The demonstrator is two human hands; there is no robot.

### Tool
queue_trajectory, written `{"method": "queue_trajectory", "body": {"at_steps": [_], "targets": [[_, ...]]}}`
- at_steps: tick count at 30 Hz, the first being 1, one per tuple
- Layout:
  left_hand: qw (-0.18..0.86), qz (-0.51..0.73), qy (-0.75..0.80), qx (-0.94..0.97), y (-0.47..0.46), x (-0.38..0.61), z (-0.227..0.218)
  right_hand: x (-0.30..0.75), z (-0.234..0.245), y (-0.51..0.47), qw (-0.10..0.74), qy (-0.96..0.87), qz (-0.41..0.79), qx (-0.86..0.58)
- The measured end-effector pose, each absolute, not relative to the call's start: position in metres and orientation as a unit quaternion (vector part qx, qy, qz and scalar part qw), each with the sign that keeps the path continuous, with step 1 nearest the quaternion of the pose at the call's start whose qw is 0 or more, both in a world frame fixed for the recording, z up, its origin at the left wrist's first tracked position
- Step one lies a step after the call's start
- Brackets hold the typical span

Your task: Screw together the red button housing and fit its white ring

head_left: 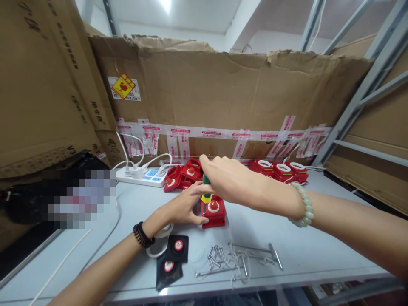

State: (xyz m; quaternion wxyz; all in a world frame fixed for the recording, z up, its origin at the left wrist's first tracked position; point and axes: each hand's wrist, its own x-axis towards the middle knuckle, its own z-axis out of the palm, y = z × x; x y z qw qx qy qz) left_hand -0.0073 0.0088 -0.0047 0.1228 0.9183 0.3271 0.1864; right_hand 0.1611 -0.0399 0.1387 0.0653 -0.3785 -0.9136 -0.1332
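A red square unit point(213, 212) with a round white-ringed button lies on the grey table point(318, 238). My left hand point(183, 206) presses against its left side, fingers curled round the edge. My right hand point(228, 178) is closed round a screwdriver point(206, 190) with a green and yellow handle, held upright, its tip down on the unit's top left corner. A pale bead bracelet sits on my right wrist, a black band on my left.
More red units are piled behind point(183, 174) and in a row at the back right point(280, 169). Loose screws and metal rods point(236, 259), two black bags point(172, 257), a white power strip point(143, 175), cardboard walls point(223, 97), and a shelf frame point(360, 97) stand around.
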Motion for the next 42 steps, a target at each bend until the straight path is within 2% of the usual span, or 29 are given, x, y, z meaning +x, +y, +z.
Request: {"method": "queue_trajectory", "body": {"at_steps": [3,9,11,14,18,21,27,29,34,39,42], "targets": [[0.123,0.190,0.331,0.916,0.010,-0.008,-0.006,0.160,0.143,-0.041,0.063,-0.895,-0.160,-0.412],[0.120,0.200,0.334,0.913,0.014,-0.009,-0.014,0.169,0.150,-0.039,0.025,-0.939,0.011,-0.344],[0.123,0.196,0.333,0.914,0.013,-0.009,-0.013,0.168,0.148,-0.039,0.038,-0.938,-0.002,-0.346],[0.131,0.188,0.337,0.913,0.011,-0.007,-0.008,0.163,0.144,-0.041,0.056,-0.913,-0.091,-0.393],[0.133,0.193,0.351,0.907,0.007,-0.005,-0.003,0.156,0.144,-0.041,0.030,-0.864,-0.171,-0.473],[0.128,0.194,0.347,0.909,0.008,-0.006,-0.005,0.159,0.148,-0.037,0.030,-0.889,-0.142,-0.435],[0.129,0.196,0.334,0.913,0.012,-0.008,-0.011,0.169,0.150,-0.036,0.047,-0.942,0.014,-0.332],[0.132,0.193,0.332,0.914,0.012,-0.008,-0.010,0.168,0.147,-0.037,0.053,-0.941,0.002,-0.334],[0.142,0.192,0.336,0.911,0.010,-0.007,-0.006,0.161,0.139,-0.038,0.079,-0.895,-0.139,-0.416],[0.136,0.204,0.328,0.912,0.011,-0.008,-0.008,0.165,0.144,-0.035,0.058,-0.930,-0.038,-0.360],[0.131,0.204,0.328,0.913,0.013,-0.008,-0.010,0.166,0.144,-0.035,0.058,-0.935,-0.033,-0.349]]}}
